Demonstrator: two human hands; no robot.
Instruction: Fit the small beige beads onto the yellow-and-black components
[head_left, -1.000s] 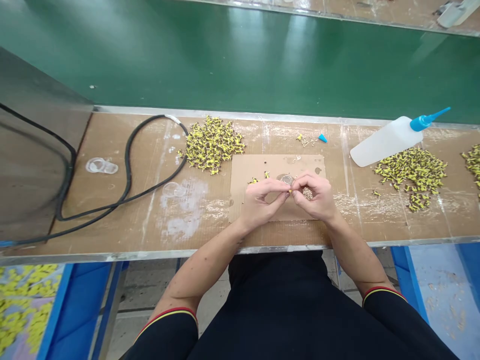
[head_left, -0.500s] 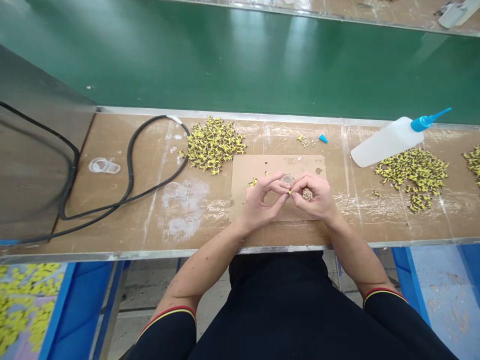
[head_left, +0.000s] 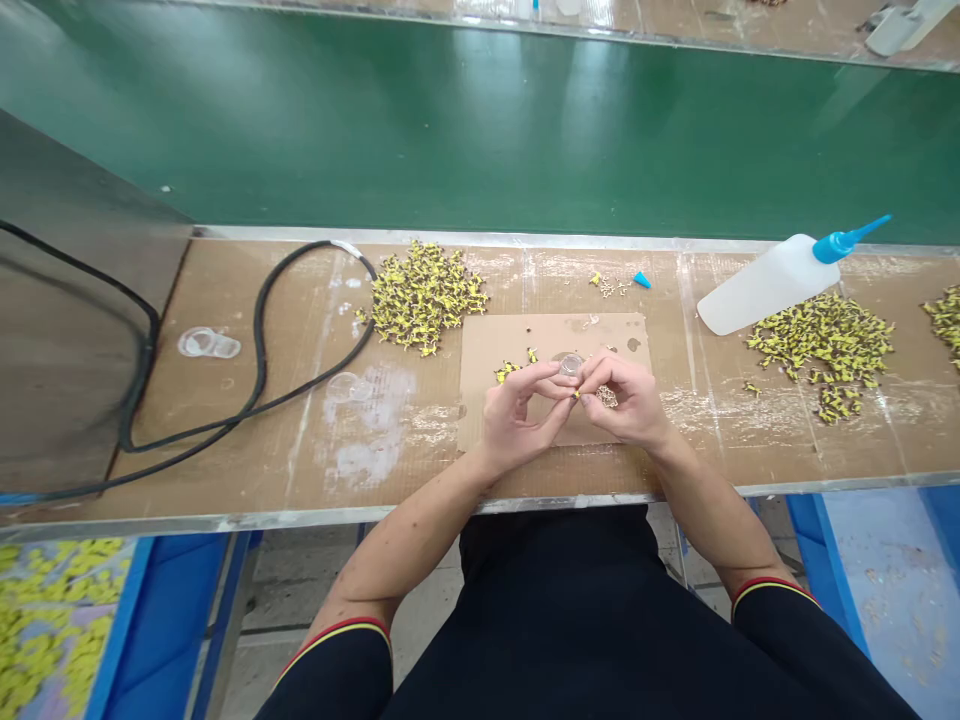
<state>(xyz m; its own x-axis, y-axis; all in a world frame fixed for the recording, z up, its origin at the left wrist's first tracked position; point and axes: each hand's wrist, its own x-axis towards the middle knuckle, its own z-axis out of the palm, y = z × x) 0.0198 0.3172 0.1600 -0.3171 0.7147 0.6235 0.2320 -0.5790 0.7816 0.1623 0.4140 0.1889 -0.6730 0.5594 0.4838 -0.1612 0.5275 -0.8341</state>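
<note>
Over a cardboard sheet (head_left: 480, 400), my left hand (head_left: 523, 408) and my right hand (head_left: 624, 400) meet at the fingertips. Both pinch a tiny yellow piece (head_left: 577, 394), mostly covered by the fingers, so its exact shape is hidden. Just beyond the fingertips sits a small round clear cup (head_left: 571, 366). A little heap of beige bits (head_left: 607, 397) lies beside my right fingers, partly hidden by them. Several small yellow-and-black pieces (head_left: 507, 371) rest on the sheet past my left hand.
A large pile of yellow-and-black pieces (head_left: 427, 297) lies at the back left, another pile (head_left: 825, 345) at the right. A white bottle with a blue nozzle (head_left: 765, 288) leans by the right pile. A black cable (head_left: 261, 330) loops on the left. A blue cap (head_left: 642, 280) lies behind the sheet.
The view has shifted slightly. Both hands stay together at the tiny yellow piece, with only small finger movement; more of the beige heap and clear cup shows.
</note>
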